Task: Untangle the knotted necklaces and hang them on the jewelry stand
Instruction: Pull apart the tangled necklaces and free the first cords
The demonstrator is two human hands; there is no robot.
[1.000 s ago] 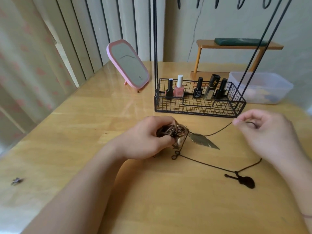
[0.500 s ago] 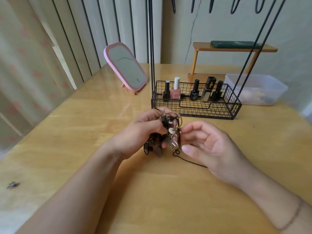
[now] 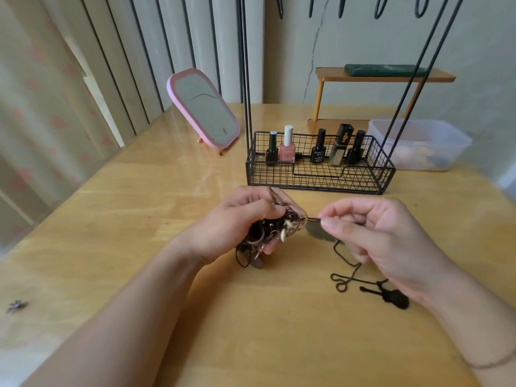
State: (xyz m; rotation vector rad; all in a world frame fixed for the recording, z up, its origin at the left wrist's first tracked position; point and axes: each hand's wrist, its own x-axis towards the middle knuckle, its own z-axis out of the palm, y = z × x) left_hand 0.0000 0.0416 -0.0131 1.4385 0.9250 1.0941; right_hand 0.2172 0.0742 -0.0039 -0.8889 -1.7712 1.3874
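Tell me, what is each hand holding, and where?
The left hand grips the necklace tangle around its bulk; the right hand pinches one cord just beside the tangle.

A wooden table (image 3: 139, 208) carries everything. At its back stands a pink mirror (image 3: 205, 108), tilted, and just right of it a black wire stand (image 3: 318, 177) with bottles in its basket. Behind the stand sit a small wooden shelf (image 3: 382, 79) and a clear plastic box (image 3: 418, 143). Nearer, a dark cord (image 3: 346, 277) and guitar pendant (image 3: 393, 298) lie on the wood; a small trinket (image 3: 16, 305) lies far left
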